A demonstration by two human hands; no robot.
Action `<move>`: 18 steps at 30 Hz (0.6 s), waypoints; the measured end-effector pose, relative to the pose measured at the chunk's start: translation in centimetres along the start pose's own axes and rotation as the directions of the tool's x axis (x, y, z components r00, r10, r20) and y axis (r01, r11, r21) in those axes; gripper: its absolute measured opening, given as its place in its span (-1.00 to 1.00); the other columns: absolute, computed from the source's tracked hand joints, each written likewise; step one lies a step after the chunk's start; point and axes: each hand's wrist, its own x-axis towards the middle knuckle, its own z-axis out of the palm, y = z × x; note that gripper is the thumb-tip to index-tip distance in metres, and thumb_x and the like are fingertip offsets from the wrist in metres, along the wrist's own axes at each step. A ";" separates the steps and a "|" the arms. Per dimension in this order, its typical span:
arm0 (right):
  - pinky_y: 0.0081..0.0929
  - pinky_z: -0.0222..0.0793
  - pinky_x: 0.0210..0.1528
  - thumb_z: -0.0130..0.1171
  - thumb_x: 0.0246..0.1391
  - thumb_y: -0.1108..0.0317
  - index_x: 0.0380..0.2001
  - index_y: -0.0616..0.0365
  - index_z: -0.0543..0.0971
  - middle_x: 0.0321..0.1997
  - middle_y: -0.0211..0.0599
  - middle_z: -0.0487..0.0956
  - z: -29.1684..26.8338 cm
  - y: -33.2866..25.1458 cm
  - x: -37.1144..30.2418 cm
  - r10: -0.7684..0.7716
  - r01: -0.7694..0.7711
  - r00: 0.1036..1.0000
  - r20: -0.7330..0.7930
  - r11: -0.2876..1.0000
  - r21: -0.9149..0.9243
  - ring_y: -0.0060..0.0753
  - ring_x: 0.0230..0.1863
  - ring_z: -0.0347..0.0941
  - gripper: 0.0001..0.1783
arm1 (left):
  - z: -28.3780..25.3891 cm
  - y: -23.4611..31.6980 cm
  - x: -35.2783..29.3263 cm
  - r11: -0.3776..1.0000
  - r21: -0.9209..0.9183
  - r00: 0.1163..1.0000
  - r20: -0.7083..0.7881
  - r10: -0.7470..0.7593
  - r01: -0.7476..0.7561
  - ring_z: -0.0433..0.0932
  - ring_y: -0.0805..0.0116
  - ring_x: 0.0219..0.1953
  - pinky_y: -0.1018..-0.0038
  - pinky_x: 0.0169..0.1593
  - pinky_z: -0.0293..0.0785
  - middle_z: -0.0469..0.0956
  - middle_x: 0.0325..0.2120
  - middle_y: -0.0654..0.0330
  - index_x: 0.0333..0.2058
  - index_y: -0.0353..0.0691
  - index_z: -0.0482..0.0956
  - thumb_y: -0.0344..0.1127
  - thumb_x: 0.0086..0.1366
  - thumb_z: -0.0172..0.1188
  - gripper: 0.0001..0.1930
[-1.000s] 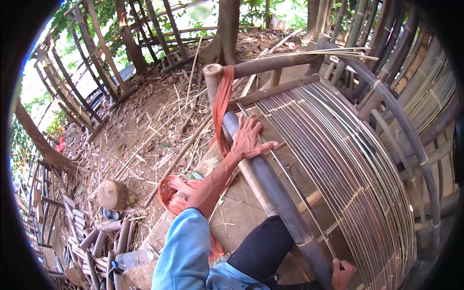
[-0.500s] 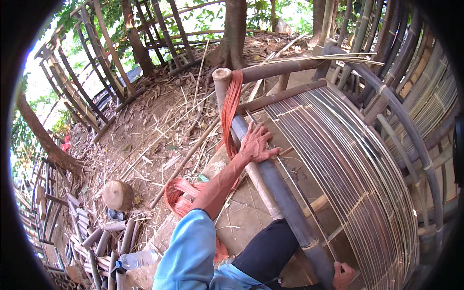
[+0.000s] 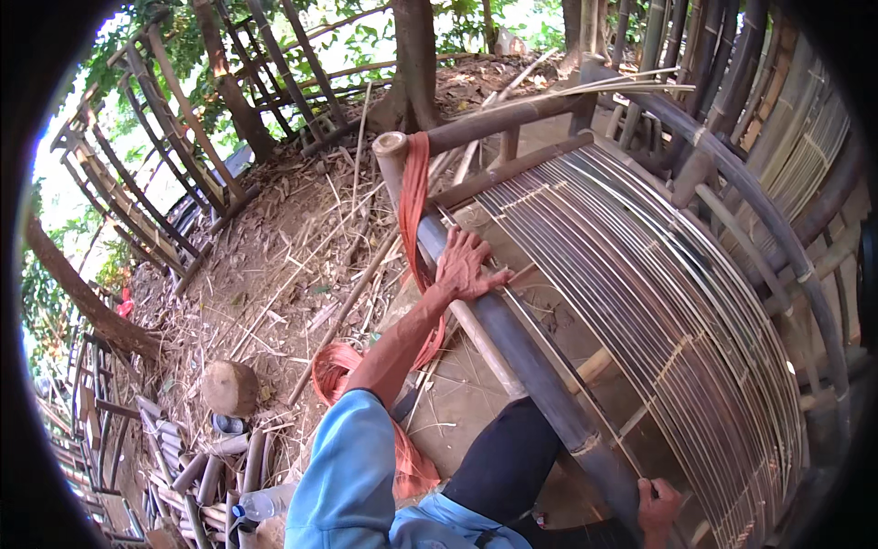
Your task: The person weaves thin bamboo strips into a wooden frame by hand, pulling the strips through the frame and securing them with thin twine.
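Note:
A bamboo frame with a thick dark front pole (image 3: 521, 345) slants across the view. Its slatted panel (image 3: 640, 302) is made of many thin bamboo strips. On the pole's upper part rests my left hand (image 3: 468, 268), fingers spread and thumb stretched toward a narrow bamboo strip (image 3: 569, 366). This strip lies alongside the pole, a gap away from the slats. At the strip's lower end my right hand (image 3: 658, 505) is closed on it, its fingers curled and partly hidden. A bundle of orange plastic cord (image 3: 414, 188) hangs over the pole's top end and trails to the ground.
Left of my arm stand a round wood block (image 3: 230, 388), a pile of cut bamboo pieces (image 3: 210, 476) and a plastic bottle (image 3: 265, 502). Curved bamboo rails (image 3: 773, 215) rise at the right. Tree trunks (image 3: 416, 64) and bamboo racks stand behind the littered dirt ground.
The view has shifted, so the frame's pole end sits further left. My left hand stays on the pole and my right hand stays at the strip's lower end.

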 end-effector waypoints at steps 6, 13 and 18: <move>-0.25 0.31 -0.39 0.33 0.10 0.27 -0.41 0.26 0.57 -0.48 -0.19 0.48 -2.2 -2.3 -1.4 0.119 -0.119 0.993 -0.024 0.993 0.029 -0.25 -0.43 0.46 -0.75 | 0.2 -0.9 -0.5 1.000 0.011 0.994 0.105 0.016 -0.017 0.32 0.05 0.21 -0.04 0.48 -0.24 0.49 -0.10 -0.02 -0.17 -0.24 0.67 0.47 0.17 0.09 -0.23; -0.20 0.35 -0.38 0.36 0.13 0.17 -0.47 0.21 0.62 -0.56 -0.18 0.48 0.1 -9.8 3.2 -0.026 0.032 0.990 -0.140 0.998 0.045 -0.09 -0.50 0.45 -0.69 | 1.8 -2.2 -0.4 0.997 0.026 0.990 -0.125 -0.063 0.066 0.18 -0.08 0.41 -0.07 0.51 -0.26 0.45 0.15 -0.02 -0.10 -0.19 0.69 0.40 0.17 0.15 -0.29; -0.27 0.32 -0.37 0.36 0.11 0.23 -0.40 0.25 0.57 -0.48 -0.16 0.47 1.3 -8.6 5.4 0.019 -0.014 0.995 0.096 0.998 -0.054 -0.17 -0.45 0.43 -0.72 | 1.4 -2.0 -0.6 0.999 0.016 0.991 -0.122 -0.050 0.052 0.24 0.04 0.35 0.04 0.48 -0.13 0.49 0.06 0.00 -0.11 -0.12 0.71 0.40 0.18 0.14 -0.33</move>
